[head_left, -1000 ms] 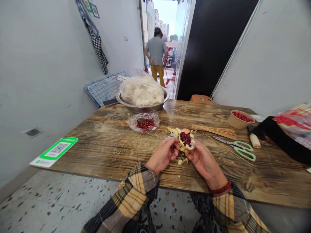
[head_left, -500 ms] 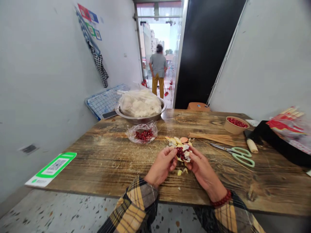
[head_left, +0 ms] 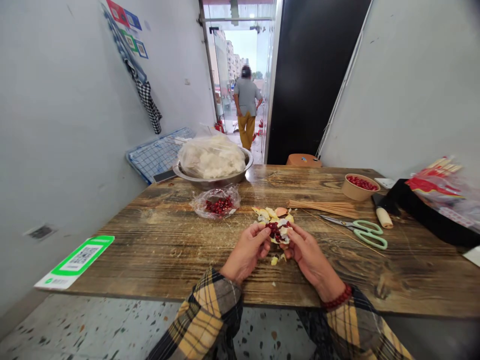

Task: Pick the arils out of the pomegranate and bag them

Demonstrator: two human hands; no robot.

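A piece of pomegranate (head_left: 278,232), dark red seeds among pale membrane, is held between my two hands just over the table. My left hand (head_left: 247,250) grips its left side with thumb and fingers. On the right side, the fingers of my right hand (head_left: 307,252) are closed round it. Behind it lies a pile of yellowish peel scraps (head_left: 273,215), partly hidden by the fruit. A few small bits of peel (head_left: 275,261) are on the wood between my wrists. Farther off, a clear plastic bag (head_left: 216,202) holds loose red seeds.
A metal basin (head_left: 245,172) with a bagged whitish mass stands at the back. To the right are thin wooden sticks (head_left: 322,206), green-handled scissors (head_left: 369,233), a paper bowl (head_left: 357,192) of red seeds and a wooden-handled tool (head_left: 384,218). Beyond the table (head_left: 161,260), a person (head_left: 246,102) is at the glass doorway.
The view has shifted slightly. The person at the doorway has turned and stepped farther off. Both my hands keep hold of the pomegranate piece, with small finger movements.
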